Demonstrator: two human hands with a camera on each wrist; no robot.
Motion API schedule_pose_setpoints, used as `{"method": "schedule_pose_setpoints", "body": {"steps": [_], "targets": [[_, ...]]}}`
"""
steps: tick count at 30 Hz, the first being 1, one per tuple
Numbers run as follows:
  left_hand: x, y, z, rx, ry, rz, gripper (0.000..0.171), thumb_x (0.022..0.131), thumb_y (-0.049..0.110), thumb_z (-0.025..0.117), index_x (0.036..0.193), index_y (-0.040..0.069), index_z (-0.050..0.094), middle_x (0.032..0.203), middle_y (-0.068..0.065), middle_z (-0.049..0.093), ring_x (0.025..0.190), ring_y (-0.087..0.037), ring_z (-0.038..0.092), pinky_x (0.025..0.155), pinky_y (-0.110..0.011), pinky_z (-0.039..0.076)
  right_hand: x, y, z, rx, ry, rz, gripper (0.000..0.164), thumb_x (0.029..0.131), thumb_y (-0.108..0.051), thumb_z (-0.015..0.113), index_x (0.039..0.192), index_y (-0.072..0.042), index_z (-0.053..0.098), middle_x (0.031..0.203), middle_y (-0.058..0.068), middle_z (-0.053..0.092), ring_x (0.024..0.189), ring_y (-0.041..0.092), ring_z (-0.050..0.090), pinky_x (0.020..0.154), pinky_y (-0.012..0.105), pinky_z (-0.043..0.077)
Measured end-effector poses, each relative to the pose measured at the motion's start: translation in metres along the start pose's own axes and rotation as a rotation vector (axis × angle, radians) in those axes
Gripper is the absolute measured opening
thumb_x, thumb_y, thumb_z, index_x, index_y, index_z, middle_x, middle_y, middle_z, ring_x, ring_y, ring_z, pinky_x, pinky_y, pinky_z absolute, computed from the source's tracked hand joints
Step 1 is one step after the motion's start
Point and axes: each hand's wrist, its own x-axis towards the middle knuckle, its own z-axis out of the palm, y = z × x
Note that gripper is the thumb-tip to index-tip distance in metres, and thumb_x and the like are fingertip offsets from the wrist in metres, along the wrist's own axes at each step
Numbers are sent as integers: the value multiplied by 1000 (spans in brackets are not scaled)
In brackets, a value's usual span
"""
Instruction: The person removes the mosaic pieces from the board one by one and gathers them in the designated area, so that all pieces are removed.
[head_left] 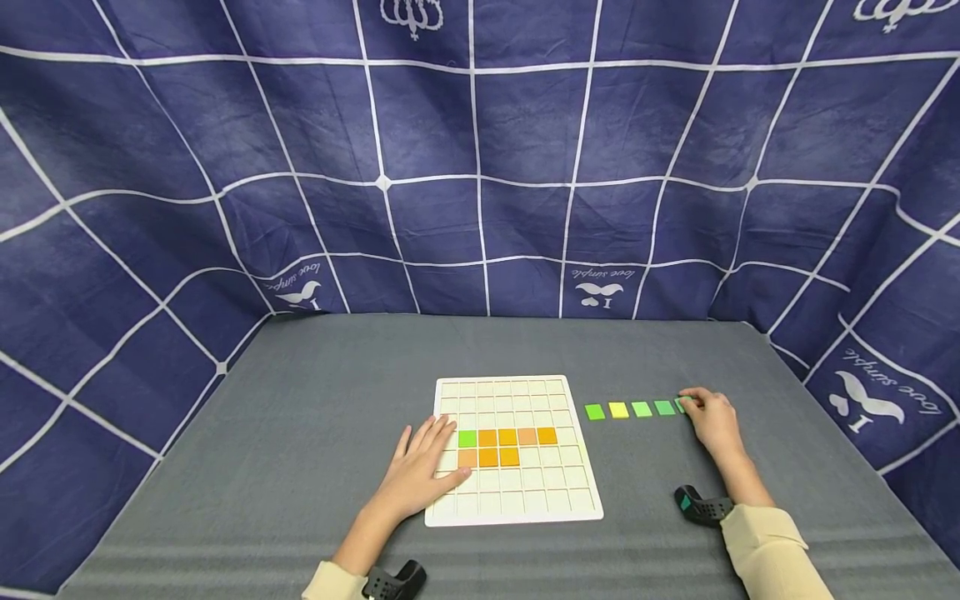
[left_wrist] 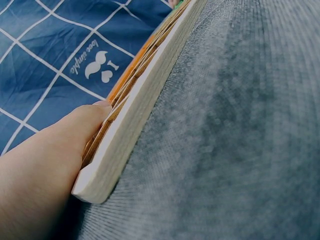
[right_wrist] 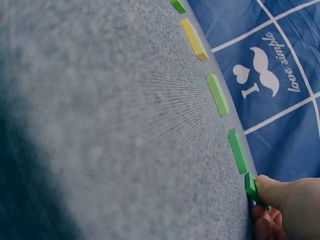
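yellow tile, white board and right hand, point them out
Yellow tile point(head_left: 618, 410): head view, middle of its top face
White board point(head_left: 535, 502): head view, bare square, nearest row
Right hand point(head_left: 714, 422): head view, back of the hand

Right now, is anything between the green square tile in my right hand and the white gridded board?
Yes: three green square tiles and one yellow square tile lie in a row between your pinched tile and the board.

- Resting the left hand point(head_left: 420, 471) on the left side of a white gridded board point(head_left: 558, 502)
- Pinching a green end tile point(head_left: 680, 406) with the right hand point(head_left: 716, 423)
- Facing four loose tiles point(head_left: 641, 409) in a row between board and right hand
- Having eight coloured tiles point(head_left: 487, 437) in two rows on the board
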Motion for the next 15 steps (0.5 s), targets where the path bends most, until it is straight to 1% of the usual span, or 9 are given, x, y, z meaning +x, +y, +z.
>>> {"method": "schedule_pose_setpoints", "body": {"steps": [6, 15], "targets": [[-1, 0, 0, 1, 3, 0, 79, 79, 62, 50, 141, 16, 34, 149, -2, 31, 140, -21, 21, 112, -50, 6, -1, 2, 1, 7, 38, -30, 21, 90, -10, 52, 101, 4, 61, 81, 17, 54, 80, 30, 49, 64, 35, 34], [-1, 0, -1, -7, 4, 11, 78, 79, 61, 51, 141, 16, 34, 148, -3, 31, 139, -22, 22, 112, -51, 7, -1, 3, 3, 13, 57, -17, 21, 89, -10, 52, 101, 5, 62, 81, 17, 54, 79, 29, 48, 63, 35, 34]]}}
